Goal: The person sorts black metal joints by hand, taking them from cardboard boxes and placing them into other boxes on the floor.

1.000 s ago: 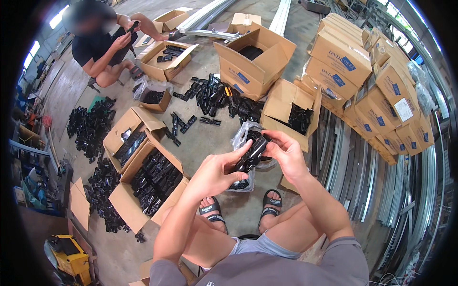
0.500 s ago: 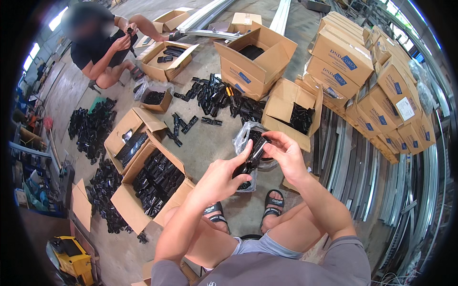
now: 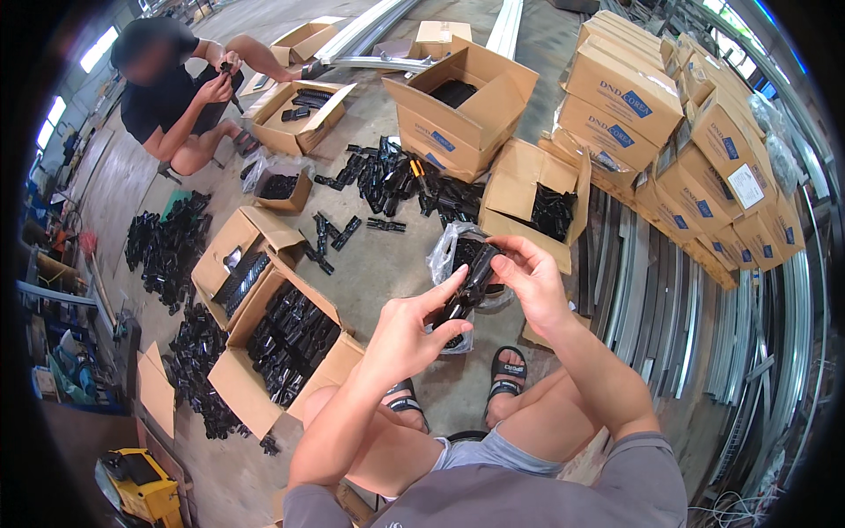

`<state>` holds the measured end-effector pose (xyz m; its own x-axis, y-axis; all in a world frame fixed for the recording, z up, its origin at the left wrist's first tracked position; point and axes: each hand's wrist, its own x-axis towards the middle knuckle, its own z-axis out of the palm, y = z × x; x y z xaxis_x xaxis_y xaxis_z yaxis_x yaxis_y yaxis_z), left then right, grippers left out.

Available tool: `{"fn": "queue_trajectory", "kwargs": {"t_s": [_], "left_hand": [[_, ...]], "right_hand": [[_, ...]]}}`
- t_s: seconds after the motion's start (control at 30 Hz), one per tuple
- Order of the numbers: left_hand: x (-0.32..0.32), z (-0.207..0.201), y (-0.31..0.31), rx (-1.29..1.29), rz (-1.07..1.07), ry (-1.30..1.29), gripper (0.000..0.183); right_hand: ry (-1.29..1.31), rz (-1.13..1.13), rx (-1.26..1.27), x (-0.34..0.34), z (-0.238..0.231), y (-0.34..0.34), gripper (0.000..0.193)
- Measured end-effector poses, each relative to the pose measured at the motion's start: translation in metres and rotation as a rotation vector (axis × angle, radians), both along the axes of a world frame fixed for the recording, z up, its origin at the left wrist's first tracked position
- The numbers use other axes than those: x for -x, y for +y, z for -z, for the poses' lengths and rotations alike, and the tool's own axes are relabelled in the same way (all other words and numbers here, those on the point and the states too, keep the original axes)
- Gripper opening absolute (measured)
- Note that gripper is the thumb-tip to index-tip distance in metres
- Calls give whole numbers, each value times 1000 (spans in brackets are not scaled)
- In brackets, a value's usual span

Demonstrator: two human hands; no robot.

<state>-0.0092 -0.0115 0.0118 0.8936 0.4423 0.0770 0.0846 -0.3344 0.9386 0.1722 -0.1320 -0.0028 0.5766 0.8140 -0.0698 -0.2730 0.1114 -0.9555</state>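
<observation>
The left hand (image 3: 407, 334) and right hand (image 3: 533, 280) grasp a black part (image 3: 476, 280) above a clear plastic bag (image 3: 440, 258), partly hiding it, with a packed carton (image 3: 244, 392) left of the bag and a black heap (image 3: 385, 179) beyond.

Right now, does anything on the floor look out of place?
An orange item, possibly a tool, lies on the black pile beside the tall carton; its colour stands apart. A few black parts lie loose nearby, unboxed.

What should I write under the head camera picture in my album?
Left hand and right hand hold a black part among open cardboard boxes.
</observation>
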Motion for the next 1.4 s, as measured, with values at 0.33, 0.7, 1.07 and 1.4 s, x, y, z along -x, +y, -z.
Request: {"fn": "queue_trajectory", "kwargs": {"t_s": [0.33,0.7,1.07,1.4], "left_hand": [[-5,4,-7,289,-4,-16,75],[-10,2,-10,264,8,12,73],[-3,-10,20,1048,-127,-204,78],[4,-16,43,1052,-311,-319,71]], "right_hand": [[65,67,-21,2,-8,-4,31],[86,31,76,-5,-9,-8,33],[-171,-47,458,-30,59,20,36],[-1203,-855,1064,39,264,50,23]]}}
